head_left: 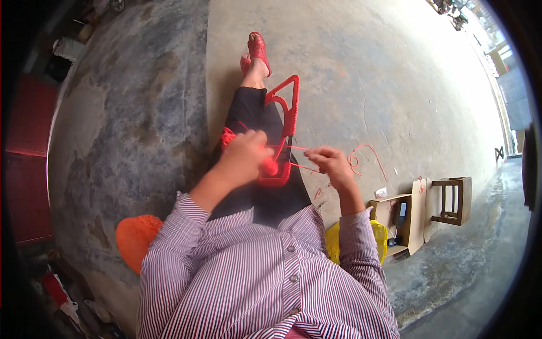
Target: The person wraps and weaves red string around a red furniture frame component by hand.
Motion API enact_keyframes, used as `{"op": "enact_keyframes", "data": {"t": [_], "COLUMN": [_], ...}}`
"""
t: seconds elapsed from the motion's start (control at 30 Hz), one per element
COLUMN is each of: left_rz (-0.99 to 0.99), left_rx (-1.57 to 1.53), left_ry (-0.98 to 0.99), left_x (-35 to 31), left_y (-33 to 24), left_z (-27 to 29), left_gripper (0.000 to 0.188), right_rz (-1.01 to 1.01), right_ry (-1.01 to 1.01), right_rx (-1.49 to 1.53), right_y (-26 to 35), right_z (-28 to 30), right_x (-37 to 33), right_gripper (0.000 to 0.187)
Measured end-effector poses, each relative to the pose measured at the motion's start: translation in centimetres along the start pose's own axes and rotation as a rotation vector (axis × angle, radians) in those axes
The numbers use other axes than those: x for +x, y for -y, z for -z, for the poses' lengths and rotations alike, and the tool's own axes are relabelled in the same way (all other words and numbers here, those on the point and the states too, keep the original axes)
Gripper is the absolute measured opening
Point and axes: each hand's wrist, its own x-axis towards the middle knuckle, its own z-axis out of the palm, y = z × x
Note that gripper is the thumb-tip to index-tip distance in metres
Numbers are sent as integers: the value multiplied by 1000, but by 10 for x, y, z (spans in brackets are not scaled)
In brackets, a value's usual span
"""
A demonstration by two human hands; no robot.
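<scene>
Across my black-trousered lap lies a red plastic frame (290, 120) with a toothed edge and a curved inner bar. My left hand (244, 157), somewhat blurred, is curled at the frame's left side. Loops of red cord (228, 137) stick out behind it, and a blurred red bundle (270, 166) shows by its fingers. My right hand (332, 164) is to the right of the frame, fingertips pinched on the red cord. Two strands run taut from the frame toward this hand. What lies inside the left fingers is partly hidden.
Loose red cord (367, 152) trails on the concrete floor at right. Nearby are an open cardboard box (419, 217) with dark items, a wooden stool (464, 200) and a yellow plastic bag (333, 244). An orange object (137, 240) lies at my left; red slippers (258, 50) are ahead.
</scene>
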Motion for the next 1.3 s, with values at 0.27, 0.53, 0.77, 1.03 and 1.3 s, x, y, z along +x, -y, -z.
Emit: {"op": "enact_keyframes", "data": {"t": [0.27,0.53,0.77,1.03,1.3], "left_rz": [302,846,856,908,291], "left_rx": [-430,-1679,-1609,-1600,-704], "left_ry": [-17,26,-68,-14,-386], "left_x": [14,15,13,16,26], "left_y": [-15,-2,-21,-20,-58], "left_z": [-55,-90,-96,-100,-45], "left_gripper": [26,49,51,54,46], "right_rz": [68,429,750,467,876], "right_ry": [-52,-81,708,737,570], "right_rx": [-812,238,734,935,789], "right_y": [14,86,125,176,185], "right_z": [-38,-1,-60,-102,-76], "right_x": [3,-36,-77,-134,-121], "right_gripper": [36,21,17,28,22]}}
